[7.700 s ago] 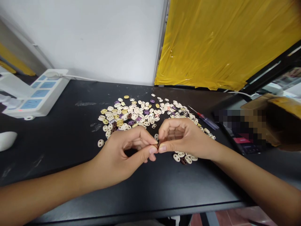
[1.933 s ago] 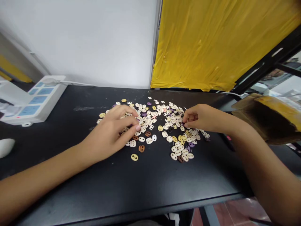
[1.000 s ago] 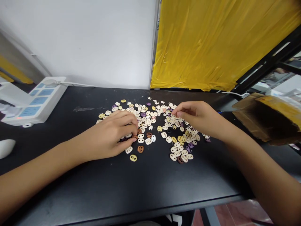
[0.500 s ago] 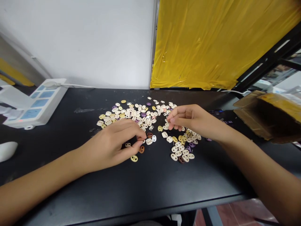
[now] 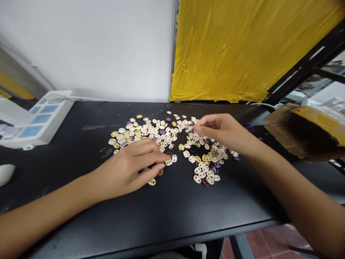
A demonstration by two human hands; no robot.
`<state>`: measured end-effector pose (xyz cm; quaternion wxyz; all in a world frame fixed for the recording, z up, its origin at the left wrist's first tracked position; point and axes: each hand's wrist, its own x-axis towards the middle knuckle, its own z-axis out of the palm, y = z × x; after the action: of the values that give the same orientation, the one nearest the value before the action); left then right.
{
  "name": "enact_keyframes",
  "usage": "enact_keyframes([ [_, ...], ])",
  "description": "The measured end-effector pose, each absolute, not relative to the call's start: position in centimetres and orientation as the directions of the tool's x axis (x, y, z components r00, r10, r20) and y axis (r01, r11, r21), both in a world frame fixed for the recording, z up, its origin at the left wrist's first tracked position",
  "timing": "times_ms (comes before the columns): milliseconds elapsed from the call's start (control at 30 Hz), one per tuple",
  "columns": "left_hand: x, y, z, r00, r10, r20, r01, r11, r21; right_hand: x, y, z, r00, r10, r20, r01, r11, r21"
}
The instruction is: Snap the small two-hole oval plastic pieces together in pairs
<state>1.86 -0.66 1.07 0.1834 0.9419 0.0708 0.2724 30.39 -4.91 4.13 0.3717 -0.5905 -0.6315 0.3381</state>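
Small oval pieces with two holes, like buttons or cord stoppers, lie scattered in several colours on the black table. My left hand (image 5: 141,158) rests low at the near left of the spread, index finger stretched out with its tip by a dark brown piece (image 5: 169,154). Its thumb lies apart from that finger, near an orange-brown piece (image 5: 161,172). Above the right part of the spread, my right hand (image 5: 218,131) pinches with thumb and index finger; anything between the tips is hidden. A cluster of cream pieces (image 5: 202,175) lies below it, beside a dark brown one (image 5: 205,182).
A white power strip (image 5: 40,120) with blue panels and a white rounded object (image 5: 5,174) are at the left. An open cardboard box (image 5: 285,124) lies on its side at the right. Yellow sheeting (image 5: 221,50) and a white wall (image 5: 88,50) stand behind the table.
My right hand has shifted slightly up, uncovering pieces below it. The left index finger has straightened away from the thumb, over the brown piece. The whole view has moved slightly.
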Motion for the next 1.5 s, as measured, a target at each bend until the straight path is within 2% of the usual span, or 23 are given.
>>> enact_keyframes([
  [167, 1.7, -0.5, 0.7, 0.845, 0.241, 0.478, 0.041, -0.92, 0.39, 30.3, -4.7, 3.3, -0.024, 1.0, 0.003, 0.444, 0.013, -0.896],
  [267, 1.5, -0.5, 0.6, 0.841, 0.238, 0.486, 0.039, -0.922, 0.384, 30.7, -4.7, 3.7, -0.011, 0.999, 0.031, 0.49, 0.032, -0.871],
  [367, 1.5, -0.5, 0.7, 0.837, 0.236, 0.494, 0.037, -0.924, 0.38, 31.5, -4.8, 4.5, -0.036, 0.998, 0.048, 0.671, 0.06, -0.739],
  [500, 1.6, -0.5, 0.7, 0.834, 0.239, 0.498, 0.045, -0.928, 0.37, 32.4, -4.9, 5.1, -0.074, 0.988, -0.138, 0.853, -0.009, -0.523],
  [567, 1.7, -0.4, 0.7, 0.827, 0.245, 0.506, 0.049, -0.928, 0.369, 32.6, -4.9, 5.0, -0.08, 0.982, -0.17, 0.871, -0.014, -0.492],
  [733, 1.8, -0.2, 0.6, 0.821, 0.242, 0.516, 0.036, -0.926, 0.377, 33.2, -4.7, 4.1, -0.088, 0.991, -0.103, 0.891, 0.032, -0.452],
  [933, 2.2, -2.0, 1.0, 0.772, 0.374, 0.514, 0.047, -0.84, 0.541, 33.0, -4.7, 3.8, -0.096, 0.991, -0.091, 0.9, 0.047, -0.434],
  [1133, 2.9, -3.8, 1.0, 0.728, 0.52, 0.447, 0.083, -0.714, 0.695, 32.5, -4.8, 4.1, -0.058, 0.997, -0.044, 0.915, 0.035, -0.401],
  [1233, 2.9, -3.8, 0.8, 0.72, 0.549, 0.423, 0.094, -0.682, 0.725, 31.3, -5.0, 4.3, -0.039, 0.995, 0.088, 0.87, 0.077, -0.487],
  [1333, 2.8, -3.6, 0.7, 0.732, 0.536, 0.421, 0.085, -0.684, 0.724, 29.2, -5.9, 4.2, -0.076, 0.964, 0.254, 0.65, 0.241, -0.72],
  [1433, 2.6, -3.4, 0.5, 0.757, 0.504, 0.416, 0.084, -0.706, 0.703, 27.0, -7.2, 3.9, -0.198, 0.945, 0.259, 0.441, 0.322, -0.838],
  [1500, 2.6, -3.2, 0.5, 0.765, 0.482, 0.427, 0.066, -0.718, 0.693, 26.0, -8.0, 3.6, -0.255, 0.936, 0.242, 0.364, 0.325, -0.873],
])
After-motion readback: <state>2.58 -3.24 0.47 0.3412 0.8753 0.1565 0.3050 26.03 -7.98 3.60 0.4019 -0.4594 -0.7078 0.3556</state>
